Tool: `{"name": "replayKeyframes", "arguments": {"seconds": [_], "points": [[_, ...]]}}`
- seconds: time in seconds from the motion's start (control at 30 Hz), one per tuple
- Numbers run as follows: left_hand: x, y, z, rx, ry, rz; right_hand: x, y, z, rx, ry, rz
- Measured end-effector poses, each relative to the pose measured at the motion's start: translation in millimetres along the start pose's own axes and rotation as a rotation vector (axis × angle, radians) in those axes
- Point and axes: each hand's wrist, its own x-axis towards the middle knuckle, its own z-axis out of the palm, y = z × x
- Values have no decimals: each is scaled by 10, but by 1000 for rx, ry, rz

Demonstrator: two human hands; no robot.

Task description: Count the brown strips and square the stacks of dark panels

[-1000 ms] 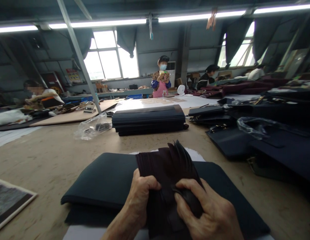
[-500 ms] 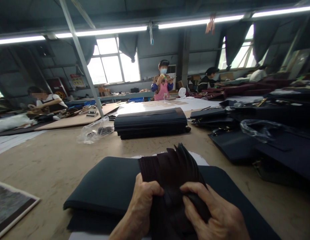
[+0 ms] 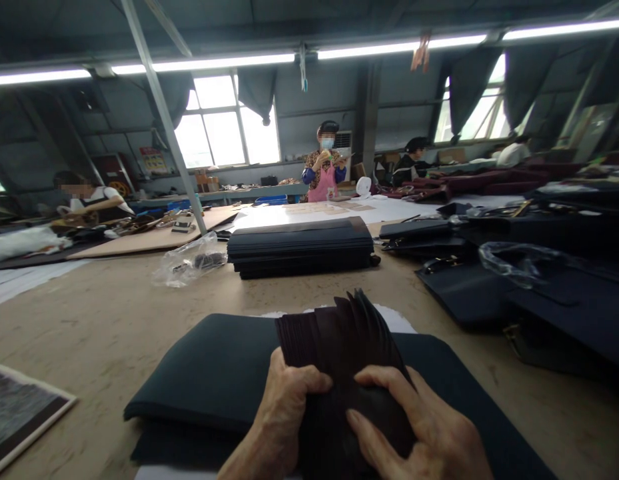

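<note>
A fanned stack of dark brown leather pieces [image 3: 339,337] stands upright in both hands at the bottom centre. My left hand [image 3: 282,420] is closed round its left side, thumb across the front. My right hand [image 3: 419,433] grips the right side, fingers laid over the front piece. Under the hands lies a stack of dark flat panels [image 3: 214,367] on the tan table [image 3: 89,313].
A pile of dark panels [image 3: 299,243] sits mid-table, a clear plastic bag [image 3: 189,260] left of it. Dark bags and panels [image 3: 539,280] crowd the right side. A printed sheet [image 3: 19,410] lies at the left edge. Several people work at benches behind.
My right fingers have spread flatter over the front piece, and the fanned edges have shifted slightly. The view has tilted up a little since one second ago.
</note>
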Motion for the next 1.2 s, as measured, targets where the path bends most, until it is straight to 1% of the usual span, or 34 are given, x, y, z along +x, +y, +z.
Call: {"name": "replayKeyframes", "arguments": {"seconds": [0.13, 0.23, 0.33, 0.4, 0.47, 0.53, 0.6, 0.63, 0.67, 0.7, 0.73, 0.77, 0.8, 0.87, 0.9, 0.93, 0.97, 1.03, 1.1, 1.2], "points": [[-10, 18, 34, -23, -51, -3, 10, 61, 1, 53, 26, -7], [-11, 15, 42, -31, -21, -25, 18, 82, -2, 86, 35, 42], [-14, 11, 40, -29, 36, -62, 26, 65, -17, 143, 30, 130], [-17, 15, 37, -19, 52, -76, 41, 63, -43, 179, -3, 202], [-20, 20, 34, -1, 77, -84, 70, 102, -83, 178, -40, 319], [-24, 24, 29, 27, 120, -89, 112, 192, -127, 104, -22, 487], [-27, 25, 25, 46, 158, -102, 153, 307, -164, -67, 74, 609], [-29, 26, 24, 54, 164, -104, 169, 356, -178, -184, 145, 618], [-31, 26, 25, 59, 166, -107, 181, 391, -191, -298, 227, 586], [-34, 27, 26, 58, 166, -109, 189, 406, -203, -386, 304, 513], [-36, 28, 28, 55, 164, -109, 194, 400, -215, -419, 354, 411], [-38, 29, 30, 52, 158, -106, 196, 373, -228, -390, 356, 295], [-40, 29, 31, 52, 150, -103, 198, 331, -243, -302, 309, 166], [-42, 28, 27, 54, 128, -83, 203, 224, -270, -80, 130, -100], [-41, 26, 23, 55, 118, -72, 209, 173, -282, -8, 35, -219], [-38, 23, 18, 56, 114, -66, 217, 132, -292, 24, -35, -317], [-34, 19, 14, 59, 115, -61, 226, 102, -302, 26, -76, -385], [-23, 11, 7, 77, 131, -63, 243, 80, -322, 16, -98, -418], [-12, 4, 5, 100, 154, -74, 250, 100, -346, 38, -103, -391], [-8, 2, 6, 106, 158, -93, 235, 176, -376, 40, -164, -340]]}}
